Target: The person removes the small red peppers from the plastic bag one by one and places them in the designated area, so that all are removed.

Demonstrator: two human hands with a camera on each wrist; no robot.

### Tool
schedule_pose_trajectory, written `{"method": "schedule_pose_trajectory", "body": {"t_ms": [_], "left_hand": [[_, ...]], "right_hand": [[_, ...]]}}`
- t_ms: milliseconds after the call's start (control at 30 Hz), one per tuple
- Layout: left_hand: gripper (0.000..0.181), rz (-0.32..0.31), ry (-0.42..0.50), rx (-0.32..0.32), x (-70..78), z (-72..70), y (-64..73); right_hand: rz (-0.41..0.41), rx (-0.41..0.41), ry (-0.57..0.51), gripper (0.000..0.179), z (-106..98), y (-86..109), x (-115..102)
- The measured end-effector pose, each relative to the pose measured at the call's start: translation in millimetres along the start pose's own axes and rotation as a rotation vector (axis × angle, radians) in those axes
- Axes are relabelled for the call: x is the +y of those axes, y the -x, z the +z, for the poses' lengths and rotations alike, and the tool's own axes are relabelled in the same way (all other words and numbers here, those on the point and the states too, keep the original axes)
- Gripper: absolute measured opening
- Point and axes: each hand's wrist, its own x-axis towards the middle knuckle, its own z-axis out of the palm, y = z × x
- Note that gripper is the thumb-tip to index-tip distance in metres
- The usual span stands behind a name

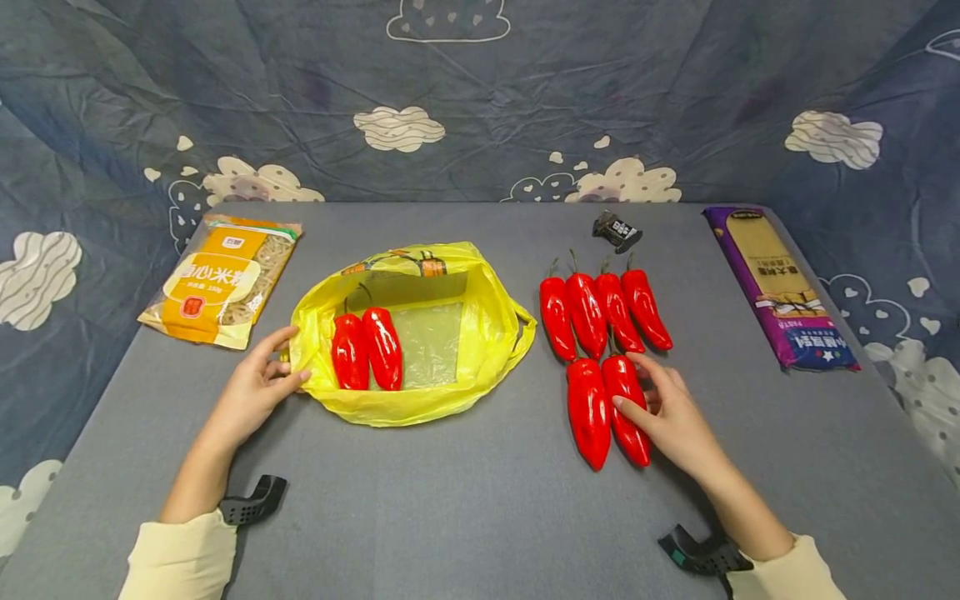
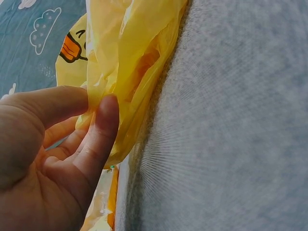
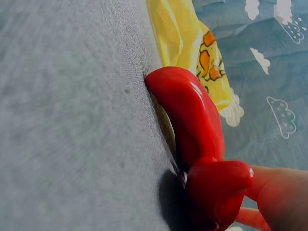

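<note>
My left hand (image 1: 251,392) pinches the left rim of a yellow plastic bag (image 1: 405,410), thumb and fingers on the film in the left wrist view. The bag lies with its mouth open, and two glossy red peppers (image 1: 386,350) are inside. On the right, my right hand (image 1: 678,421) holds a red pepper (image 1: 628,392) between thumb and fingers, low over the table. Just left of it lies another red pepper (image 1: 588,417). Behind these, several red peppers (image 1: 585,312) with stems form a row. In the right wrist view, the held pepper (image 3: 219,185) partly covers its neighbour.
An orange-and-clear food packet (image 1: 225,279) lies at the back left. Toward the back right is a purple noodle packet (image 1: 783,292). A small black wrapped item (image 1: 617,231) sits behind the pepper row. Patterned cloth (image 1: 480,100) hangs behind the grey table (image 1: 450,508).
</note>
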Motion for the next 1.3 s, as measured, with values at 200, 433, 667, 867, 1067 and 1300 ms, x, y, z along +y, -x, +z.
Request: {"method": "schedule_pose_trajectory", "body": {"t_ms": [200, 433, 667, 867, 1067, 1300], "left_hand": [[0.064, 0.004, 0.003, 0.001, 0.0, 0.5, 0.0], [0.064, 0.013, 0.015, 0.004, 0.9, 1.0, 0.3], [0.064, -0.003, -0.021, 0.003, 0.0, 0.2, -0.1], [0.064, -0.002, -0.027, 0.004, -0.5, 0.0, -0.1], [0.064, -0.005, -0.018, 0.001, -0.9, 0.5, -0.2], [0.064, 0.000, -0.025, 0.000, -0.3, 0.1, 0.1]], "right_hand": [[-0.022, 0.013, 0.041, 0.062, 1, -5.2, -2], [-0.015, 0.036, -0.043, 0.064, -5, -5.6, -7], [-0.184, 0.116, -0.133, 0.065, -17, -6.5, -59], [-0.384, 0.105, -0.224, 0.068, -17, -16.3, -127], [-0.516, 0.008, -0.344, 0.069, 18, -46.7, -145], [-0.548, -0.117, -0.410, 0.066, 73, -79.9, -163]]}}
